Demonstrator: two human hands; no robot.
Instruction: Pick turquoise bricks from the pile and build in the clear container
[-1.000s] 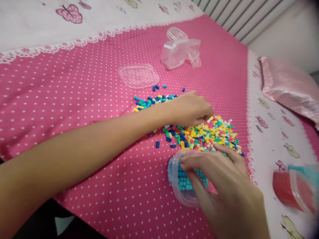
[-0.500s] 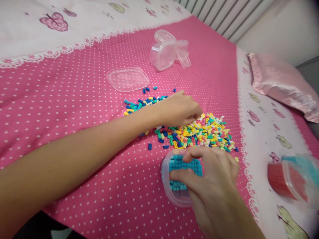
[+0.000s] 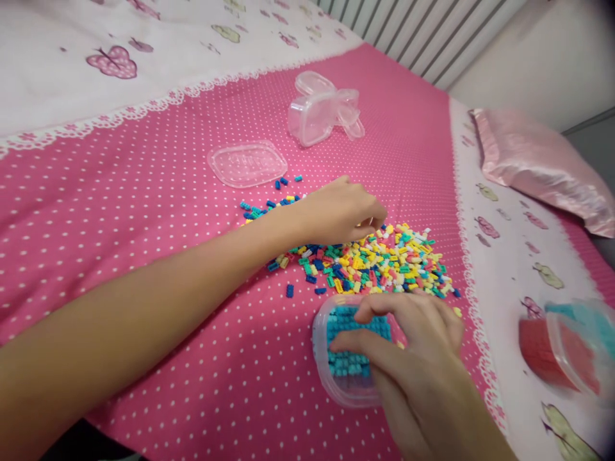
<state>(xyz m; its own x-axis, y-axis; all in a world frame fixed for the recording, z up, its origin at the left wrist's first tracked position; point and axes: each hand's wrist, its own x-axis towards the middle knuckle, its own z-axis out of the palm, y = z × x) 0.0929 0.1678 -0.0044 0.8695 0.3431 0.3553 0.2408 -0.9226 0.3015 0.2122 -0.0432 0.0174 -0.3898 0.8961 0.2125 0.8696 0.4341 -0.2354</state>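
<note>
A heap of small coloured bricks (image 3: 384,262) lies on the pink dotted bedspread (image 3: 144,211). My left hand (image 3: 343,211) reaches across it, fingers curled in a pinch at the heap's far edge; what they hold is hidden. In front of the heap stands a small clear tub (image 3: 336,378) filled with turquoise bricks (image 3: 348,362). My right hand (image 3: 413,358) lies over that tub, thumb and fingers wrapped round its near and right sides.
A clear lid (image 3: 247,164) lies behind the heap, and two empty clear tubs (image 3: 321,112) sit further back. At the right, tubs with red and turquoise contents (image 3: 562,346) rest on the white sheet. A pink pillow (image 3: 538,166) lies beyond.
My right hand has closed round the turquoise tub, its thumb shifting across the bricks. My left hand stays at the heap's far edge. The camera has shifted a little.
</note>
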